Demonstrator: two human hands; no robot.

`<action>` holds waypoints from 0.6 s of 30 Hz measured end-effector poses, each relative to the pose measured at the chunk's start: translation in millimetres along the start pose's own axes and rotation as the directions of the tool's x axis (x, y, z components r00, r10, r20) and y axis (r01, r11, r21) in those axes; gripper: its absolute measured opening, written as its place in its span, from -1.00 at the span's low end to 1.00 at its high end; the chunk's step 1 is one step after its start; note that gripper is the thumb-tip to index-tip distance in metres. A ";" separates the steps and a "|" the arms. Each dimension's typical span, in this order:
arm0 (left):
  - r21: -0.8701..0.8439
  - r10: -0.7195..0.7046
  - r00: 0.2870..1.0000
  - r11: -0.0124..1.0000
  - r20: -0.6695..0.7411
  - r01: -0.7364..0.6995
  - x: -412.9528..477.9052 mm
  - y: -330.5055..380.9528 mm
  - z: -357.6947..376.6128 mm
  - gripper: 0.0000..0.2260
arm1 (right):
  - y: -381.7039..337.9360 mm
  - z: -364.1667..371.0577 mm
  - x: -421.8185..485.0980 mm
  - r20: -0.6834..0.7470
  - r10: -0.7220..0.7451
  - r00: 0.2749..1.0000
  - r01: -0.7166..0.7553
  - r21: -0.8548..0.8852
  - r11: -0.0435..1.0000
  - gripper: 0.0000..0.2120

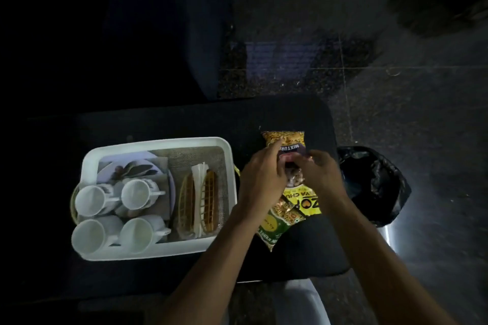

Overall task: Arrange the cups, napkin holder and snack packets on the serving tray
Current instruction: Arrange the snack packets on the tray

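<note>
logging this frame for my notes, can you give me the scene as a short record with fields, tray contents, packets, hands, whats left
surface: dark table
tray: white serving tray, on the table's left part
cups: four white cups in the tray's left half
napkin holder: woven napkin holder with white napkins, right of the cups, in the tray
snack packets: snack packets overlapping on the table, right of the tray
left hand: left hand on the packets
right hand: right hand on the packets
grip: cannot tell
left to do: packets not yet on the tray
</note>
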State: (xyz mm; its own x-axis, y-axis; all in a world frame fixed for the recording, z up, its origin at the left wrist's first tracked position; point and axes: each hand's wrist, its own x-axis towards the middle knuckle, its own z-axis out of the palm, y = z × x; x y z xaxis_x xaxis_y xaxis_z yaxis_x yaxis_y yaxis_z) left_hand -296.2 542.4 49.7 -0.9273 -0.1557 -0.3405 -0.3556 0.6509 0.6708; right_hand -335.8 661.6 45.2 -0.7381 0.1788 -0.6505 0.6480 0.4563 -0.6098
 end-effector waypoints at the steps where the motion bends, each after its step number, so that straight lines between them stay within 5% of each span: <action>1: -0.033 -0.004 1.000 0.999 0.014 0.004 0.5 -1.7 -1.4 -0.58 | -3.8 3.0 0.8 -0.035 -0.010 0.999 0.010 0.006 1.000 -0.56; 6: -0.195 -0.047 0.999 0.980 -0.017 0.043 1.6 -6.6 -11.2 -0.60 | -25.7 21.4 5.4 -0.207 -0.136 0.969 0.135 -0.022 0.991 -0.70; 11: -0.202 -0.060 0.998 0.977 0.035 0.066 7.7 -18.8 -29.8 -0.59 | -43.7 33.6 16.9 -0.154 -0.372 0.915 0.341 -0.197 0.919 -0.80; 14: -0.127 -0.004 0.996 0.992 -0.093 -0.008 13.9 -31.4 -50.2 -0.59 | -56.5 30.9 20.2 -0.027 -0.548 0.836 0.506 -0.348 0.789 -0.73; 18: 0.017 0.157 0.961 0.987 -0.228 -0.158 25.8 -51.5 -84.9 -0.45 | -84.2 26.6 7.8 0.237 -0.735 0.635 0.739 -0.463 0.489 -0.55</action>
State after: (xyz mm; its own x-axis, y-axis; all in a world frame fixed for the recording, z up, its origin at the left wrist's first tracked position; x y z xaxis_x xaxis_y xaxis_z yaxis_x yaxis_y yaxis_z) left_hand -311.8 441.8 62.3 -0.9736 -0.2168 -0.0711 -0.2029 0.6801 0.7045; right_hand -391.1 601.4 79.4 -0.9006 -0.4287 -0.0717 -0.3159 0.7588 -0.5696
